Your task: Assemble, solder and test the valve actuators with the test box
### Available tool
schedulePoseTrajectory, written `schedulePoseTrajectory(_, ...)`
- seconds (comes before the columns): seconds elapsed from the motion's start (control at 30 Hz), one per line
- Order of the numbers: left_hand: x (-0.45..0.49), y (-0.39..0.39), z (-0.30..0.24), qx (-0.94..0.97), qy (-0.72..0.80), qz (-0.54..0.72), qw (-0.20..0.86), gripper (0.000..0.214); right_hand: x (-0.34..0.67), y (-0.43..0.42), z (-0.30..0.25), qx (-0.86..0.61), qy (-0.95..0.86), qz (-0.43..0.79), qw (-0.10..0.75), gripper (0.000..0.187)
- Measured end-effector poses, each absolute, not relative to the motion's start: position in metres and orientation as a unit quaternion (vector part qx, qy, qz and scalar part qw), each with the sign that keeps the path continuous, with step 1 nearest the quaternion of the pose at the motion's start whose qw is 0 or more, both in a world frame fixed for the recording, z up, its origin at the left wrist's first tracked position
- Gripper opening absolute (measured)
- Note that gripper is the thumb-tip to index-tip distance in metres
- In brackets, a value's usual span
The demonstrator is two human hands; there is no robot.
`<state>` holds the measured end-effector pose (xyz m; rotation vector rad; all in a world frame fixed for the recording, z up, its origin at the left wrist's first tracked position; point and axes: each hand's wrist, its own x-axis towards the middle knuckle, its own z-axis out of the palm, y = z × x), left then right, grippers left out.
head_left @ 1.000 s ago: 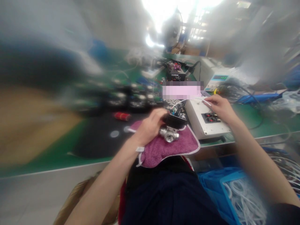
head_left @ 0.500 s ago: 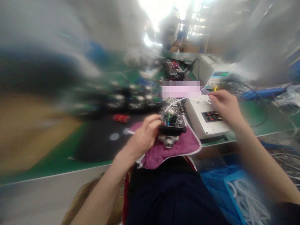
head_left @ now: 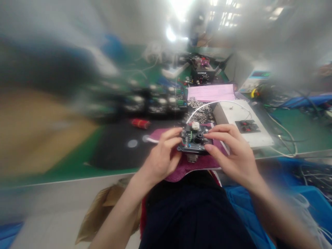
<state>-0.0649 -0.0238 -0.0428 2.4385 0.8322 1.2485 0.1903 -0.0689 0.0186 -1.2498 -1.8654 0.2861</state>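
Observation:
A small black device point(head_left: 195, 140) with an open circuit board on top sits on a metal valve fitting point(head_left: 192, 158), over a purple towel point(head_left: 181, 166) at the bench's front edge. My left hand point(head_left: 162, 155) grips the device's left side with curled fingers. My right hand point(head_left: 230, 152) holds its right side, fingers pinched on the edge. A white wire point(head_left: 207, 105) arcs from the board toward a white box point(head_left: 242, 119).
The green bench point(head_left: 64, 166) carries a black mat point(head_left: 116, 148), a red cylinder point(head_left: 140, 123), loose screws point(head_left: 198, 107), a pink sheet point(head_left: 211, 92) and blurred black devices point(head_left: 145, 102). Blue bins point(head_left: 298, 193) with white cables stand at lower right. A brown bag point(head_left: 106, 207) lies below the bench.
My right hand left the white box and came onto the device's right side. The device now stands upright with both hands on it. The camera tilted down slightly.

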Motion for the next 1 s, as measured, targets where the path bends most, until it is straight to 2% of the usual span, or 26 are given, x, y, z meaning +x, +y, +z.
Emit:
schedulePoseTrajectory(0.17,-0.062,-0.037,-0.027,0.825,0.331,0.433,0.149,0.057,0.184,-0.065,0.022,-0.517,-0.731,0.139,0.423,0.026)
schedulePoseTrajectory(0.4,-0.035,-0.052,-0.003,0.754,0.387,0.522,0.096,0.042,0.177,-0.062,0.021,-0.525,-0.714,0.166,0.432,0.021)
schedulePoseTrajectory(0.63,-0.014,-0.055,0.003,0.724,0.439,0.529,0.059,0.025,0.175,-0.063,0.018,-0.533,-0.706,0.161,0.437,0.023)
schedulePoseTrajectory(1.0,-0.009,-0.058,0.000,0.712,0.455,0.532,0.057,0.027,0.175,-0.063,0.012,-0.539,-0.706,0.146,0.436,0.028)
